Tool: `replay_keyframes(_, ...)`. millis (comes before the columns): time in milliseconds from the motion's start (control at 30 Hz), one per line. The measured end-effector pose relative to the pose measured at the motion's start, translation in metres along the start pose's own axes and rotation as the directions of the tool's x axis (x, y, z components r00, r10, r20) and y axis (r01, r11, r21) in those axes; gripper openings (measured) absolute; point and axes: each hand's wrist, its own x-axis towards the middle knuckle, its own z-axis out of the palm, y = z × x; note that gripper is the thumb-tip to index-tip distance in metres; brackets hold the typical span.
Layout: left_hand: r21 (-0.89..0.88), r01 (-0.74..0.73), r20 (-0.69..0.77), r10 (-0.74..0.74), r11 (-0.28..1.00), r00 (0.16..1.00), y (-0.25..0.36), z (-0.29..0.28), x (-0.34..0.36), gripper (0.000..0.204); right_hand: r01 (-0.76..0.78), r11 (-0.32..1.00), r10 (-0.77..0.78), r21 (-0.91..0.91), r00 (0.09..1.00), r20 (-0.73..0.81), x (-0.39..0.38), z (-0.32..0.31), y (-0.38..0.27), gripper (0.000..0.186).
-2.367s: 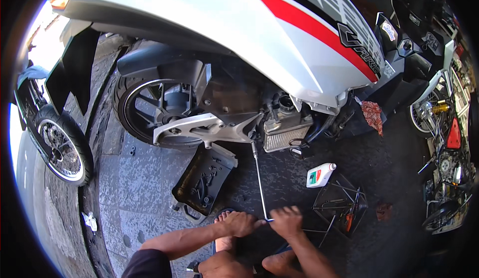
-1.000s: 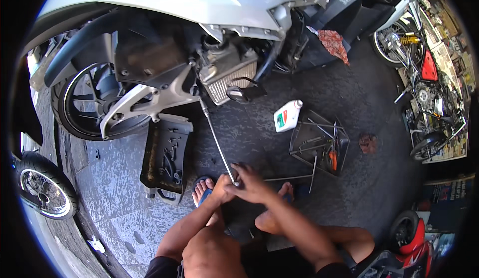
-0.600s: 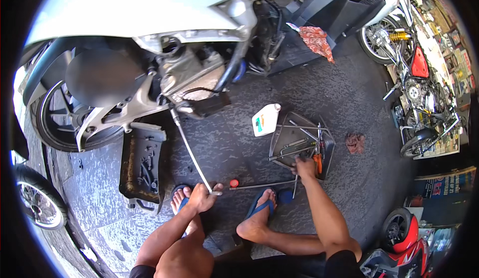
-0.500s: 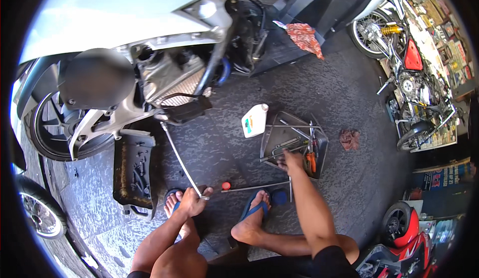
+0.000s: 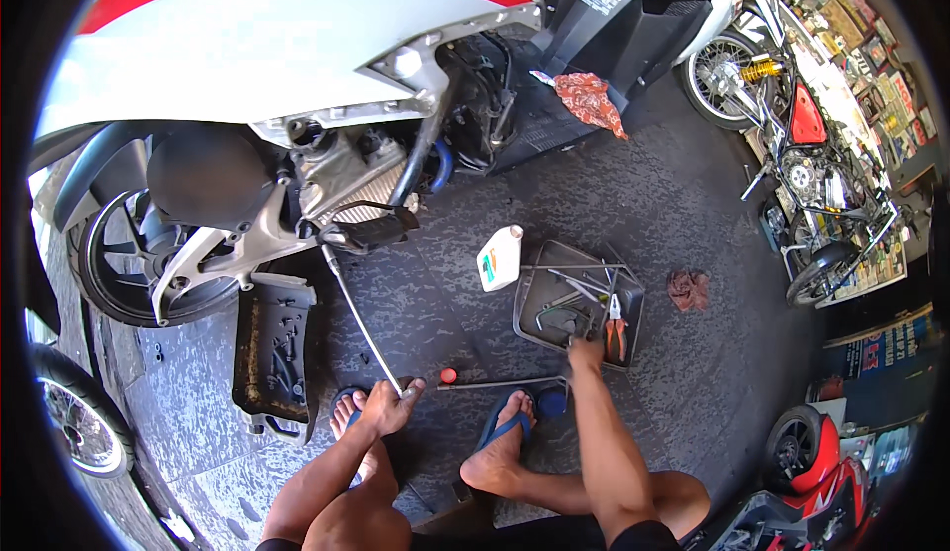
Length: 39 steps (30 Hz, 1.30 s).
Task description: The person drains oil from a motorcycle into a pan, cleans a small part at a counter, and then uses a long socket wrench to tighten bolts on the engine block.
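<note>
Though within left hand (image 5: 386,410), wrench (image 5: 364,323) mostly beyond it.

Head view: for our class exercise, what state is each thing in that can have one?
Long metal tool: slanting
Left hand: closed around that tool
Right hand: at the tray, grip unclear
Tool tray: open, tools inside
Black cover: hollow side up, small parts inside
White bottle: apparently upright
Red cloth: crumpled
Brown rag: crumpled

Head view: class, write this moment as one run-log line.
Left hand: gripping long metal rod, far end at scooter | Right hand: at tool tray, grip unclear | White bottle: beside tool tray
</note>
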Motion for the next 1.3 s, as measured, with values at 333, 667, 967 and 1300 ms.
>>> replay_keyframes(333, -0.064, -0.096, -0.076, 0.091, 0.993, 0.993, -0.035, 0.004, -0.005, 0.036, -0.26, 0.961, 0.095, 0.091, 0.625, 0.775, -0.11, -0.14, -0.085, 0.022)
replay_keyframes(667, -0.154, -0.137, -0.114, 0.12, 0.979, 0.986, -0.035, 0.001, -0.011, 0.039, 0.173, 0.533, -0.663, 0.828, 0.694, 0.281, -0.201, -0.097, -0.232, 0.049)
replay_keyframes(967, -0.121, -0.061, -0.131, 0.045, 0.991, 0.99, -0.042, 0.006, -0.01, 0.059, -0.062, 0.271, -0.881, 0.961, 0.386, 0.273, -0.288, -0.113, -0.334, 0.057)
replay_keyframes(1300, -0.092, -0.044, -0.107, 0.035, 0.995, 0.994, -0.034, -0.006, -0.017, 0.064, -0.044, 0.315, -0.915, 0.948, 0.25, 0.315, -0.305, -0.103, -0.338, 0.056)
